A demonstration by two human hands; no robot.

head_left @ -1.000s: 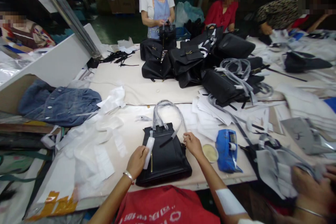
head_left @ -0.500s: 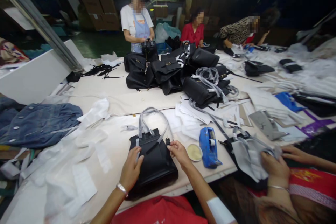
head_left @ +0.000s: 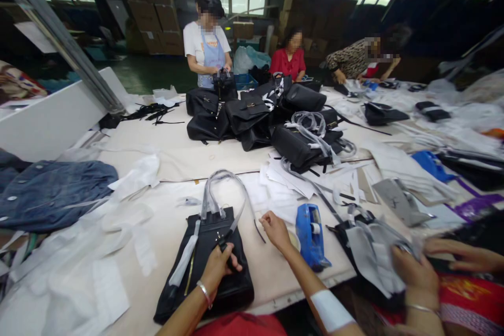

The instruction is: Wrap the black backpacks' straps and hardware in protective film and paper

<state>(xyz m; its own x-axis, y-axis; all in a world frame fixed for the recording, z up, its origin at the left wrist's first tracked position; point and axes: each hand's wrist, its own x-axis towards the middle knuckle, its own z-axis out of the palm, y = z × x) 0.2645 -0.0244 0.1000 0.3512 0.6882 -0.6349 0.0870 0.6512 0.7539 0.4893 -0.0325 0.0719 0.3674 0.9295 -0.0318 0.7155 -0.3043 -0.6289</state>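
Note:
A black handbag (head_left: 236, 294) lies on the table in front of me, its handles (head_left: 224, 176) wrapped in clear plastic and looping away from me. My left hand (head_left: 218, 270) is over the bag's front, fingers closed round a short black strap with a small buckle (head_left: 220, 239). To the left of that hand, a white wrapped strip (head_left: 185, 260) and a gold zipper (head_left: 189, 273) show on the bag. My right hand (head_left: 275, 230) is raised off the bag, right of a dangling dark strap end (head_left: 260, 232). Its fingertips are pinched together; whatever they hold is too small to make out.
A blue tape dispenser (head_left: 311, 239) stands right of my right forearm, partly hiding a round tin (head_left: 294, 241). White paper scraps (head_left: 104, 283) cover the left side. Several black bags (head_left: 248, 115) are piled ahead. A co-worker's hands (head_left: 417, 273) handle another bag at right.
My left hand has moved from the bag's left edge onto its front and grips the buckled strap. My right hand has come away from the buckle. The bag has shifted left and nearer me.

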